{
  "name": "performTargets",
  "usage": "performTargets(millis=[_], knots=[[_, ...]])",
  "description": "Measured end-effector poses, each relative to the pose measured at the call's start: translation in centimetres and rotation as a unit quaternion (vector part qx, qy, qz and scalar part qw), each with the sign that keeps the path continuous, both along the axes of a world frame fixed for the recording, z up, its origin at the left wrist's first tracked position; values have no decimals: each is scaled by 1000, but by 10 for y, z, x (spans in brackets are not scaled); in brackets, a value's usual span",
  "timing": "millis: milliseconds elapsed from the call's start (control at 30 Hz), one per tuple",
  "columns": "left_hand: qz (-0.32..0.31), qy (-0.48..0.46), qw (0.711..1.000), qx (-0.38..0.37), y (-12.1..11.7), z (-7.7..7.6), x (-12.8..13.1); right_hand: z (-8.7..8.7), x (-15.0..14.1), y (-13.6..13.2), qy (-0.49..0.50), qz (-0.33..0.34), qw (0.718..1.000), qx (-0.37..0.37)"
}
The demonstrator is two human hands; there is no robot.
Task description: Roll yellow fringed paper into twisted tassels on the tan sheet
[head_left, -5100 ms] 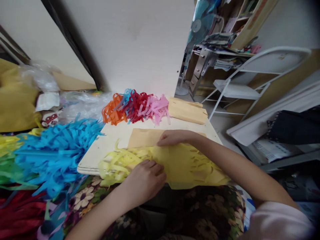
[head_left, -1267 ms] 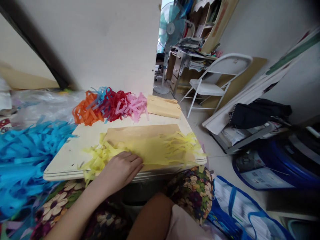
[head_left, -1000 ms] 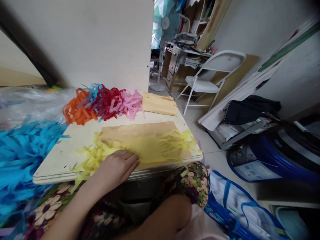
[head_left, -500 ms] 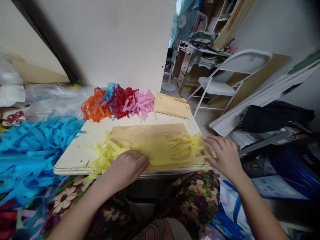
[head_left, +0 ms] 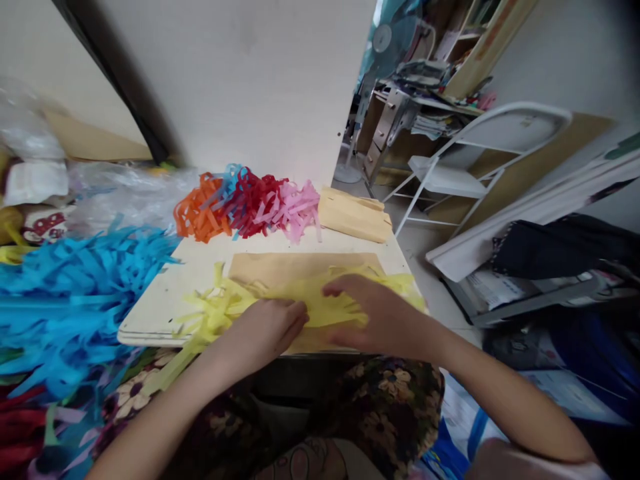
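A pale wooden bench (head_left: 165,293) stands before a large white panel (head_left: 240,80), with a fan (head_left: 383,40) and a white folding chair (head_left: 450,179) farther back on the right. Along the bench's far side runs a row of cut paper: orange strips (head_left: 203,208), a few light blue strips (head_left: 234,176), red strips (head_left: 256,203) and pink strips (head_left: 296,208), with a folded tan packet (head_left: 355,215) beside the pink ones. Nearer the person, a brown sheet (head_left: 305,265) lies flat on the bench. A yellow paper (head_left: 300,288) rests over it, its ends cut into fringe; the left fringe hangs past the bench's near edge. The left hand (head_left: 267,327) lies on the yellow paper with its fingers curled together; whether it pinches the paper cannot be told. The right hand (head_left: 373,315), slightly blurred, is held over the yellow paper's right part, thumb and fingers spread wide apart, gripping nothing visible. Left of the bench is a big heap of blue strips (head_left: 90,280), with clear plastic (head_left: 125,193) behind it.
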State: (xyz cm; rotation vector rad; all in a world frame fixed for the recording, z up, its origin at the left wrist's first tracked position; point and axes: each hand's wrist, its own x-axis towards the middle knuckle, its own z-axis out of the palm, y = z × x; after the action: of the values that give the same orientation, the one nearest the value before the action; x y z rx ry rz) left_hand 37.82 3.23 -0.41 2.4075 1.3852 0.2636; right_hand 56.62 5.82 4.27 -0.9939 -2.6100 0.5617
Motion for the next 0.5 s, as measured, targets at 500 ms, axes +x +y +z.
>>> performTargets(millis=[500], knots=[[-31, 29, 999, -3, 7, -3, -7, -45, -33, 40, -76, 95, 960, -251]])
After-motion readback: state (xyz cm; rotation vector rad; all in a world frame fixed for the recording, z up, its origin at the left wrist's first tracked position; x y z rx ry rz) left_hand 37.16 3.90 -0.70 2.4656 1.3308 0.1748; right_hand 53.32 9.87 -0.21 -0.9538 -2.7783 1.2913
